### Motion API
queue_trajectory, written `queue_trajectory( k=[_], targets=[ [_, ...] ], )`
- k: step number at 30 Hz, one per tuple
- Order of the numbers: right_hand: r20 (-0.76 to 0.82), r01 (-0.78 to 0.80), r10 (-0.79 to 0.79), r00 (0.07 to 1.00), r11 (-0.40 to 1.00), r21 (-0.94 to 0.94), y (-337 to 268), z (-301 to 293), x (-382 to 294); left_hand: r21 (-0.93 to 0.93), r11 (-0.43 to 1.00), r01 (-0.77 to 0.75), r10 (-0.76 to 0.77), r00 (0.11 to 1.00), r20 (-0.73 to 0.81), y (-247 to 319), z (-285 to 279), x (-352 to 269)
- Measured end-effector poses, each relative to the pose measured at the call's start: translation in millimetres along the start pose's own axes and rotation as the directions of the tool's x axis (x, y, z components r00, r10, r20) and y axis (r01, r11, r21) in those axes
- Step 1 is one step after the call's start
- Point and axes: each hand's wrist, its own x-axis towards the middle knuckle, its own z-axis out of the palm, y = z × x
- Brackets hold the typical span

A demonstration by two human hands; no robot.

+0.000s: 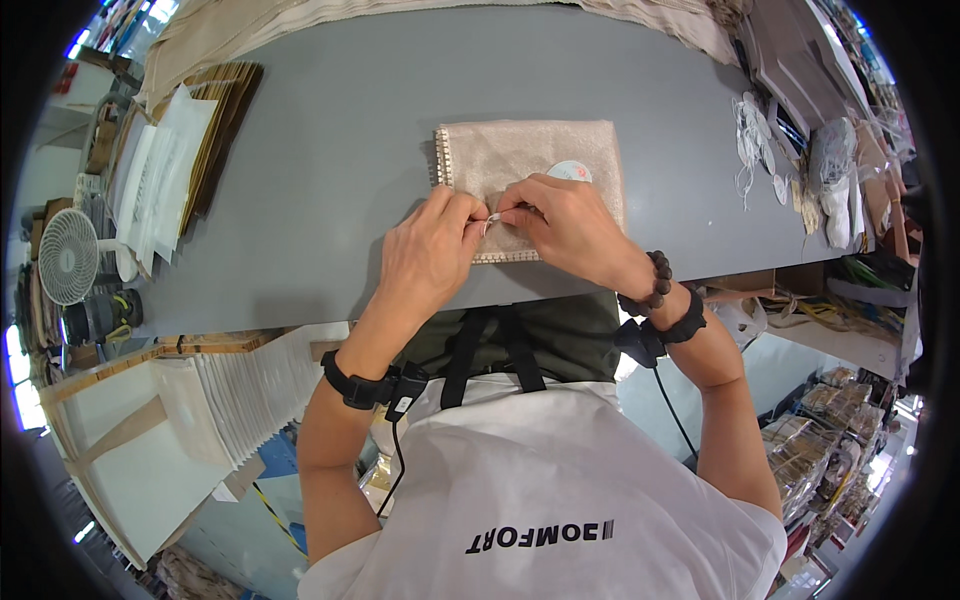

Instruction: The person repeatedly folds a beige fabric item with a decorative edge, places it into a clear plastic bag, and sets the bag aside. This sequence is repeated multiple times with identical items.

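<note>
A folded beige fabric piece (517,150) with a decorative stitched edge lies flat on the grey table. Over its lower left part, my left hand (435,240) and my right hand (559,225) meet fingertip to fingertip. Between them is a thin white string (493,218), pinched by the fingers of both hands. A round white tag (570,170) with printing rests on the fabric just above my right hand, which partly hides it.
White and brown envelopes or sleeves (176,157) stand at the left, beside a small white fan (70,256). Strings with white tags (752,139) lie at the right. Beige fabric (217,34) lines the table's far edge. Packed clear sleeves (247,397) sit below left.
</note>
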Motion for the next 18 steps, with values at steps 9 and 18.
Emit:
queue_trajectory(
  k=[9,18],
  targets=[
    [0.029,-0.009,0.010,1.000,1.000,-0.023,-1.5,5.4,3.3,0.010,1.000,0.008,-0.007,0.999,-0.034,-3.7,4.1,-3.4],
    [0.105,-0.045,0.030,0.994,0.988,0.145,-3.4,7.7,14.7,-0.344,0.934,0.094,-0.113,0.993,-0.035,-11.1,-7.5,-0.6]
  ],
)
